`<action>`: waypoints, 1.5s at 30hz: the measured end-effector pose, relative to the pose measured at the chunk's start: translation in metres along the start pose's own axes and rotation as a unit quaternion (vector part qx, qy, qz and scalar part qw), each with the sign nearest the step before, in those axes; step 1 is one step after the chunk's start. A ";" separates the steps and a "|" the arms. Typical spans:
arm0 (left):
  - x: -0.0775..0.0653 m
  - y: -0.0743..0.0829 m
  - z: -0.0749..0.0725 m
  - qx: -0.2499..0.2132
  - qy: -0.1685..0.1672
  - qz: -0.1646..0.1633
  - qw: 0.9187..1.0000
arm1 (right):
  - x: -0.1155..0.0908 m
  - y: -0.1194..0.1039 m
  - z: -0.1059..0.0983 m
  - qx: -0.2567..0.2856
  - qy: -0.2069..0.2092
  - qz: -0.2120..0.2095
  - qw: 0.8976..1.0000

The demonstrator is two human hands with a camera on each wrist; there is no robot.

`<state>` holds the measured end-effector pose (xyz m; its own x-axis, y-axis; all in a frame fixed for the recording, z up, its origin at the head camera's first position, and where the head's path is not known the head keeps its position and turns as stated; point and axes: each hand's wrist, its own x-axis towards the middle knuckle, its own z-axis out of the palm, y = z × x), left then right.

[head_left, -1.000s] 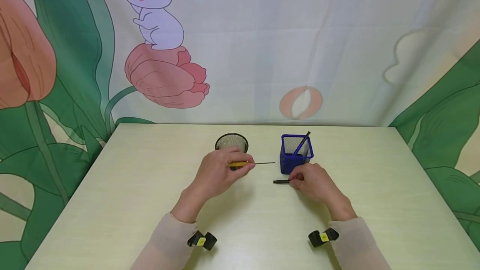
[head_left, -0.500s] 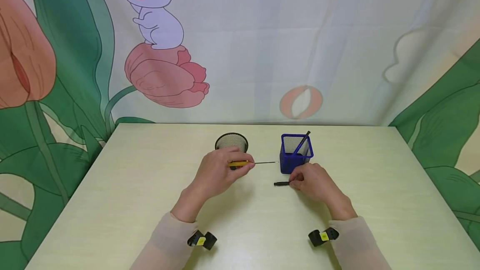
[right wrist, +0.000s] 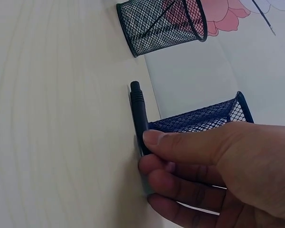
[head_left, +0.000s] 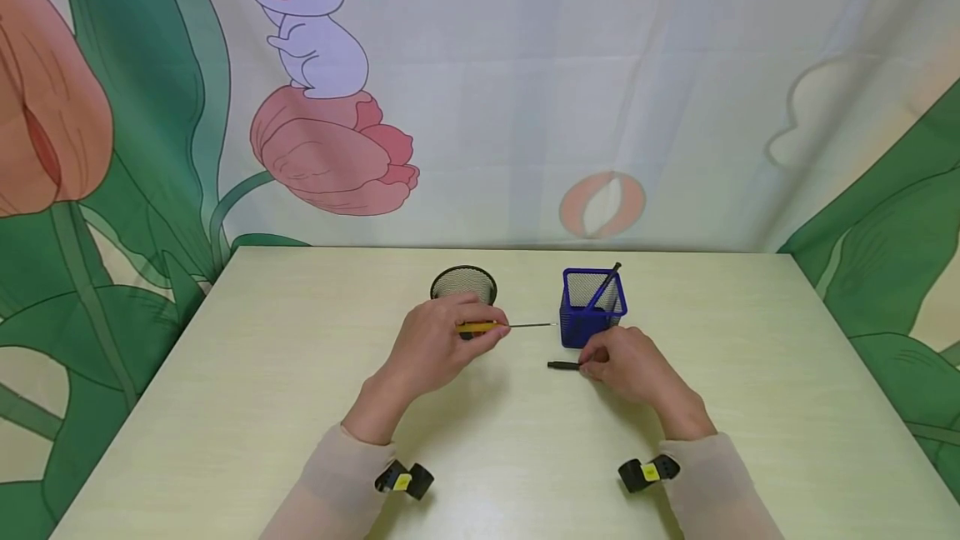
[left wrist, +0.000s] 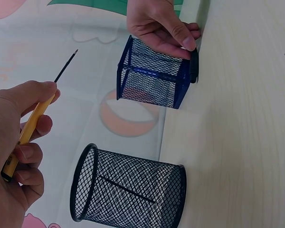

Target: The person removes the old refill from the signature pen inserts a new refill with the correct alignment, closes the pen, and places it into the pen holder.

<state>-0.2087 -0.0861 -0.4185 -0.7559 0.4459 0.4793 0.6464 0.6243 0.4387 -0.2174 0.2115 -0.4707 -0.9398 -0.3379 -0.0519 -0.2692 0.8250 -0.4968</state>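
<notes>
My left hand (head_left: 438,344) grips a thin screwdriver by its yellow handle (left wrist: 35,118). Its slim metal shaft points right, raised above the table in front of the round holder. Between thumb and fingers, my right hand (head_left: 630,365) pinches a black pen (right wrist: 138,111), which lies at the table surface. The pen's far end is covered by the fingers. Right behind that hand stands a blue square mesh pen holder (head_left: 573,327) with a dark pen (head_left: 606,286) leaning in it. A black round mesh pen holder (left wrist: 133,185) stands upright, partly hidden by my left hand in the head view.
The pale wooden table (head_left: 225,407) ends at a printed curtain (head_left: 480,107) behind both holders. Each wrist carries a small black camera on a strap, the left camera (head_left: 405,482) and the right camera (head_left: 647,473).
The black pen's free end dips slightly, then rises a little. Both hands otherwise stay in place, and the screwdriver and holders do not visibly move.
</notes>
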 end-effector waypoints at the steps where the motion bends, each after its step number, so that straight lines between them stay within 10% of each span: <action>1: 0.000 0.000 0.000 0.000 0.000 0.000 1.000 | 0.000 0.000 0.000 0.002 -0.002 0.003 1.000; 45: 0.000 0.001 0.001 0.002 -0.002 0.004 1.000 | -0.009 -0.024 -0.021 0.091 0.044 -0.037 0.994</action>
<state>-0.2084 -0.0848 -0.4191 -0.7515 0.4532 0.4795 0.6516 0.6234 0.4322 -0.2070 0.2038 -0.4404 -0.9358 -0.3467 0.0632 -0.3032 0.7006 -0.6460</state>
